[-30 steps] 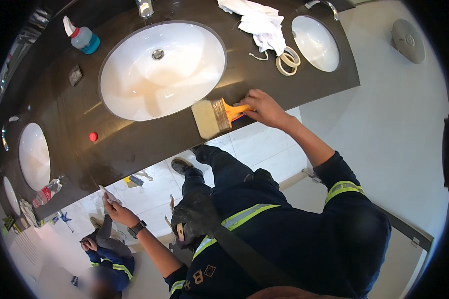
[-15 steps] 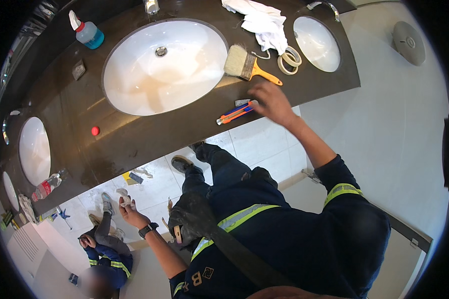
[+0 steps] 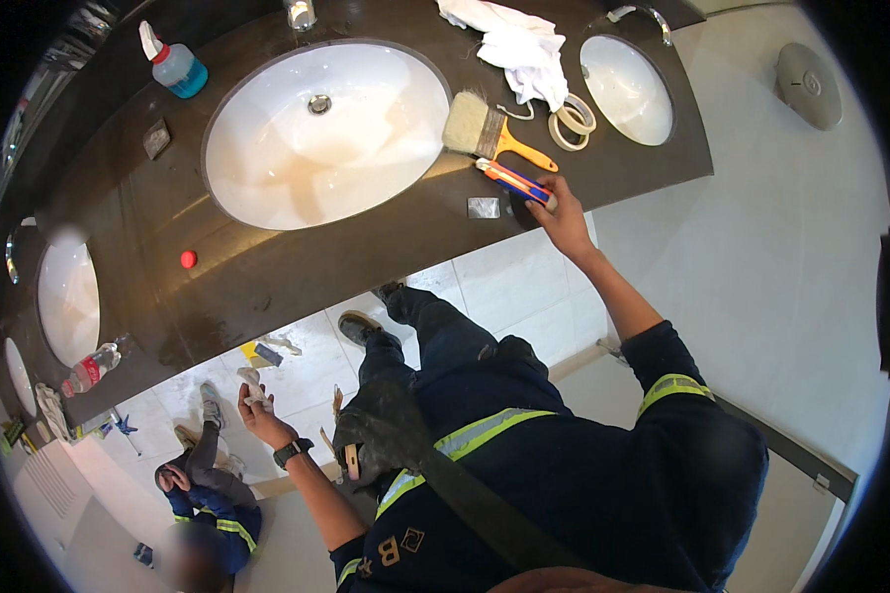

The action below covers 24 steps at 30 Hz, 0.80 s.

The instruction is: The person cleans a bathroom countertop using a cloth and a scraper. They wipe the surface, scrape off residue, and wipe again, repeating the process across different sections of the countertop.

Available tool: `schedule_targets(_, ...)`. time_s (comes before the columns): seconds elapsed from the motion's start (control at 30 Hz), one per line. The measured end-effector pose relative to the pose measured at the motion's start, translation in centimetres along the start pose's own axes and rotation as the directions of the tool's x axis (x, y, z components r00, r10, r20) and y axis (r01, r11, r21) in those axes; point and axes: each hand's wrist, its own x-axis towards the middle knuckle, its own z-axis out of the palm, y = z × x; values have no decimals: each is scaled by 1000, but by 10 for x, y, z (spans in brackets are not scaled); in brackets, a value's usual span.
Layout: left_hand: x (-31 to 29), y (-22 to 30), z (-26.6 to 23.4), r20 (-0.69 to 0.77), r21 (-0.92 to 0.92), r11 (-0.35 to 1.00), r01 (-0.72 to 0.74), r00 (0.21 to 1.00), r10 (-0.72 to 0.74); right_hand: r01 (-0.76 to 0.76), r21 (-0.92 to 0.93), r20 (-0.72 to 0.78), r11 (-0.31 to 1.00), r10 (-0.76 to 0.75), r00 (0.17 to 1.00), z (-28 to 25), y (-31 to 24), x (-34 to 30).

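Note:
An orange and blue utility knife (image 3: pixel 512 180) is gripped at its rear end by my right hand (image 3: pixel 564 215), just above the dark counter (image 3: pixel 386 212). Its front end points toward the wide paintbrush (image 3: pixel 492 131) with a yellow handle. Below the knife lies a small grey rectangular piece (image 3: pixel 484 208) near the counter's front edge. Away from the counter, over the floor, my left hand (image 3: pixel 265 423) is closed around a crumpled whitish wad (image 3: pixel 253 382), possibly cloth or paper; its kind is unclear.
Tape rolls (image 3: pixel 570 124) and a white cloth (image 3: pixel 514 44) lie beside the right-hand sink (image 3: pixel 626 89). A large sink (image 3: pixel 316 168), a spray bottle (image 3: pixel 178 71), a red cap (image 3: pixel 189 259) and a plastic bottle (image 3: pixel 91 371) are along the counter. Another person (image 3: pixel 218 504) sits at lower left.
My right hand has picked up the utility knife and turned it, moving it up and right toward the brush handle. The grey piece now shows fully. My left hand keeps its wad.

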Motion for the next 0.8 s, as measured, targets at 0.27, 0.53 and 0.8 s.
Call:
schedule_targets(0.27, -52, 41, 40, 431, 237, 922, -307, 883, 183, -617, 661, 676, 427, 17, 736, 33, -84, -17)
schedule_targets(0.53, -74, 7, 43, 438, 82, 997, -9, 899, -28, -632, 587, 809, 506, -355, 468, 141, -215, -6)
schedule_targets(0.8, -110, -35, 14, 225, -40, 995, 95, 971, -84, -311, 393, 910, 865, -317, 268, 208, -273, -1)
